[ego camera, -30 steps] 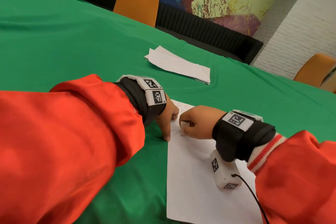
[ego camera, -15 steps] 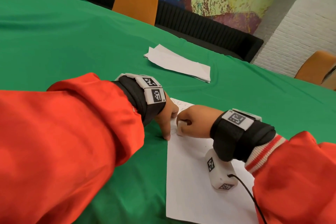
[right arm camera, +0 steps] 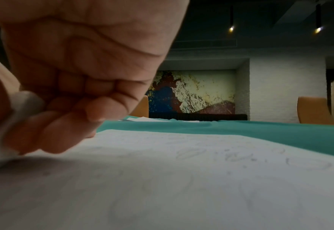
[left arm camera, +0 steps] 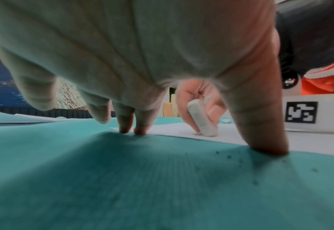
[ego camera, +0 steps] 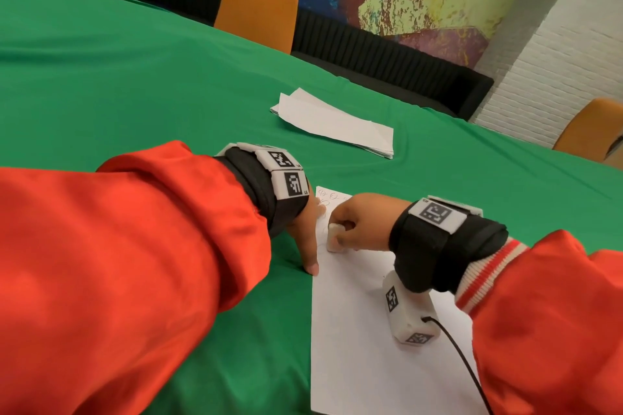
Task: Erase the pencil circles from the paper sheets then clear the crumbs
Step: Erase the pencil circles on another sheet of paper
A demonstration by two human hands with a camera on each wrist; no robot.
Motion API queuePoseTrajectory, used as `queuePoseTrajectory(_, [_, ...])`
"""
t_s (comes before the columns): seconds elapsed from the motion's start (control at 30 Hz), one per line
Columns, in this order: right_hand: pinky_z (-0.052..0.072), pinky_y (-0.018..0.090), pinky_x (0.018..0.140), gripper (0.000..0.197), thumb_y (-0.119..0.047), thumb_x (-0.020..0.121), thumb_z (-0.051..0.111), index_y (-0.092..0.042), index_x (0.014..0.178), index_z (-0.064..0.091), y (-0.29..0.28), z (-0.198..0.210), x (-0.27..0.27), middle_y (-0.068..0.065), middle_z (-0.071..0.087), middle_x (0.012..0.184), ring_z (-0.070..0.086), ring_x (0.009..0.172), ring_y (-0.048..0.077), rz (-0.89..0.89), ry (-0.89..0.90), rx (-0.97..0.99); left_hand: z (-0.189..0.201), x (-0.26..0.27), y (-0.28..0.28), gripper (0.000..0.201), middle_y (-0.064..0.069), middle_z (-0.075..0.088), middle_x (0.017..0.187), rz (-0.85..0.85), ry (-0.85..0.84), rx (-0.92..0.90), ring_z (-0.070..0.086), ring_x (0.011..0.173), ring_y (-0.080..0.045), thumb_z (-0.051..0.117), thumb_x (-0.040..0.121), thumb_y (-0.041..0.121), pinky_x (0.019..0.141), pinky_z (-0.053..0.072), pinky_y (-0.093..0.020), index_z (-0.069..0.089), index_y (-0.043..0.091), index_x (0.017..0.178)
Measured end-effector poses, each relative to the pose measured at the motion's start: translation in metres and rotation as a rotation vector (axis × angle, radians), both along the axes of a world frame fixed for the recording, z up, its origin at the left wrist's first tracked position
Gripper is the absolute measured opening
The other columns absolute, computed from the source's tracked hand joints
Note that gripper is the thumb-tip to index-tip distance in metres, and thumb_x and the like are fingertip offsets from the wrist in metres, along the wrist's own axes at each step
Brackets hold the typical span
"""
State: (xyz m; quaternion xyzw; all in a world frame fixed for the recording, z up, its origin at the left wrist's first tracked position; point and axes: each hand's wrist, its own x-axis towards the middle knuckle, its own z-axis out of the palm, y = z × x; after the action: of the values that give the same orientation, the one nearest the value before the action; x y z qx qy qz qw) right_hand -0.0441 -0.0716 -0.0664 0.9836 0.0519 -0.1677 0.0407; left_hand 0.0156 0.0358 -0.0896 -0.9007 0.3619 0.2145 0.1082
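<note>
A white paper sheet (ego camera: 354, 330) lies on the green tablecloth (ego camera: 135, 77) in front of me. Faint pencil circles (ego camera: 328, 194) show near its far edge; the right wrist view shows more pencil circles (right arm camera: 189, 153). My right hand (ego camera: 357, 222) grips a white eraser (ego camera: 333, 239), whose lower end touches the sheet. The left wrist view shows the eraser (left arm camera: 201, 120) tilted on the sheet (left arm camera: 181, 132). My left hand (ego camera: 308, 232) presses the sheet's left edge with straight fingertips (left arm camera: 268, 140). Dark crumbs (left arm camera: 240, 160) dot the cloth beside the thumb.
A stack of white sheets (ego camera: 333, 126) lies farther back on the table. Orange chairs (ego camera: 256, 7) stand along the far side, another orange chair (ego camera: 590, 131) at the right. A black cable (ego camera: 462, 357) trails from the right wrist camera over the sheet.
My right hand has slid the eraser a little toward me and to the left along the sheet. My left hand stays pressed on the sheet's edge.
</note>
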Motion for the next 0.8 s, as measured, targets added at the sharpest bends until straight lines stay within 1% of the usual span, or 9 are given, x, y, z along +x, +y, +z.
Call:
queuePoseTrajectory(0.1, [0.04, 0.025, 0.068, 0.018, -0.025, 0.09, 0.051, -0.015, 0.096, 0.063, -0.002, 0.0, 0.007, 0.0, 0.058, 0.085, 0.05, 0.079, 0.018, -0.001, -0.045, -0.046, -0.001, 0.0, -0.001, 0.102, -0.001, 0.018, 0.157, 0.004, 0.015, -0.023, 0.018, 0.144, -0.017, 0.065, 0.078, 0.059, 0.115, 0.018, -0.031, 0.011, 0.014, 0.152])
queuePoseTrajectory(0.27, [0.045, 0.024, 0.066, 0.007, -0.025, 0.087, 0.055, -0.023, 0.081, 0.059, 0.004, 0.0, 0.001, -0.006, 0.058, 0.071, 0.054, 0.068, 0.013, 0.053, 0.098, 0.044, -0.001, 0.0, -0.002, 0.105, -0.005, 0.013, 0.158, -0.007, -0.035, 0.006, 0.013, 0.145, -0.02, 0.064, 0.078, 0.061, 0.114, 0.015, -0.033, 0.008, 0.013, 0.152])
queuePoseTrajectory(0.37, [0.039, 0.023, 0.059, 0.014, -0.027, 0.089, 0.053, -0.022, 0.076, 0.054, 0.002, 0.001, 0.008, -0.006, 0.052, 0.069, 0.05, 0.069, 0.015, 0.063, 0.023, -0.032, -0.001, 0.001, -0.002, 0.104, -0.005, 0.017, 0.157, 0.009, -0.002, 0.0, 0.018, 0.144, -0.02, 0.066, 0.076, 0.061, 0.116, 0.019, -0.035, 0.012, 0.014, 0.152])
queuePoseTrajectory(0.47, [0.034, 0.021, 0.054, 0.025, -0.025, 0.09, 0.05, -0.024, 0.065, 0.047, -0.001, 0.0, 0.011, -0.007, 0.046, 0.065, 0.045, 0.065, 0.015, 0.063, -0.029, -0.048, -0.001, 0.001, -0.001, 0.105, -0.003, 0.014, 0.158, 0.013, 0.012, -0.02, 0.016, 0.144, -0.019, 0.066, 0.077, 0.059, 0.115, 0.017, -0.032, 0.009, 0.014, 0.152])
queuePoseTrajectory(0.53, [0.039, 0.02, 0.058, 0.019, -0.023, 0.088, 0.053, -0.023, 0.069, 0.054, 0.0, -0.001, 0.008, -0.007, 0.053, 0.066, 0.05, 0.066, 0.014, 0.063, 0.023, 0.016, -0.001, 0.0, -0.002, 0.099, -0.005, 0.025, 0.155, 0.008, 0.005, -0.04, 0.024, 0.142, -0.02, 0.067, 0.077, 0.058, 0.113, 0.023, -0.033, 0.019, 0.013, 0.15])
queuePoseTrajectory(0.6, [0.045, 0.02, 0.066, 0.01, -0.023, 0.087, 0.055, -0.021, 0.084, 0.064, 0.001, -0.001, 0.004, -0.007, 0.063, 0.072, 0.057, 0.068, 0.011, 0.055, 0.075, 0.072, 0.0, -0.002, -0.002, 0.09, -0.005, 0.036, 0.15, 0.005, 0.013, -0.051, 0.034, 0.137, -0.022, 0.068, 0.076, 0.058, 0.11, 0.029, -0.034, 0.031, 0.014, 0.146])
queuePoseTrajectory(0.67, [0.048, 0.022, 0.072, 0.012, -0.023, 0.087, 0.055, -0.021, 0.089, 0.067, -0.001, -0.002, 0.007, -0.008, 0.067, 0.075, 0.06, 0.07, 0.009, 0.031, 0.067, 0.096, 0.001, -0.003, -0.002, 0.088, -0.004, 0.038, 0.149, 0.01, 0.033, -0.063, 0.036, 0.136, -0.021, 0.069, 0.076, 0.057, 0.11, 0.031, -0.033, 0.033, 0.016, 0.145])
queuePoseTrajectory(0.73, [0.046, 0.02, 0.067, 0.013, -0.022, 0.087, 0.056, -0.024, 0.076, 0.063, -0.004, -0.003, 0.012, -0.01, 0.065, 0.07, 0.057, 0.063, 0.005, 0.006, 0.019, 0.108, 0.003, -0.005, 0.001, 0.088, -0.002, 0.034, 0.151, 0.004, 0.055, -0.097, 0.033, 0.137, -0.019, 0.069, 0.078, 0.053, 0.108, 0.027, -0.028, 0.028, 0.019, 0.148])
queuePoseTrajectory(0.8, [0.044, 0.018, 0.063, 0.015, -0.021, 0.085, 0.057, -0.025, 0.071, 0.061, -0.004, -0.005, 0.014, -0.011, 0.063, 0.064, 0.054, 0.057, 0.003, 0.001, 0.003, 0.121, 0.008, -0.009, 0.002, 0.081, 0.002, 0.029, 0.153, -0.028, 0.08, -0.144, 0.028, 0.139, -0.017, 0.068, 0.084, 0.043, 0.097, 0.021, -0.017, 0.023, 0.026, 0.149])
